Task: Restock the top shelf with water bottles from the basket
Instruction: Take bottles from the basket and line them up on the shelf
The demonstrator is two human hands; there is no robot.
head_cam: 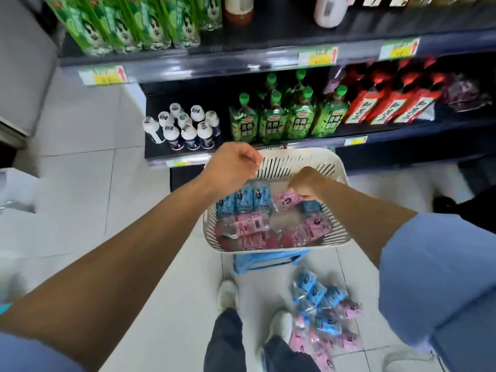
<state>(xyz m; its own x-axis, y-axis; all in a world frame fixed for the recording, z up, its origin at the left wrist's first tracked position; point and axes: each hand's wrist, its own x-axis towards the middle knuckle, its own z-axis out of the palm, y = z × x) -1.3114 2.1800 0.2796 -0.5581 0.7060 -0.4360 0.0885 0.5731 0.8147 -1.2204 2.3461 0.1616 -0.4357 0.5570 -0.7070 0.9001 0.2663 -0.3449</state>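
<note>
A white slotted basket (300, 159) stands on a blue stool (265, 260) in front of the shelves. It holds several small water bottles with blue labels (245, 201) and pink labels (249, 222), lying flat. My right hand (307, 183) reaches into the basket, its fingers curled down onto a pink-labelled bottle (287, 201). My left hand (232, 163) hovers over the basket's far left rim with fingers curled and nothing visible in it. The upper shelf (214, 64) in view carries green cartons (134, 25).
The lower shelf holds white-capped small bottles (185, 127), green tea bottles (287, 116) and red-labelled bottles (389, 103). More blue and pink bottles (324, 312) lie on the tiled floor by my feet (228, 296). Another person's dark shoe (445, 205) is at right.
</note>
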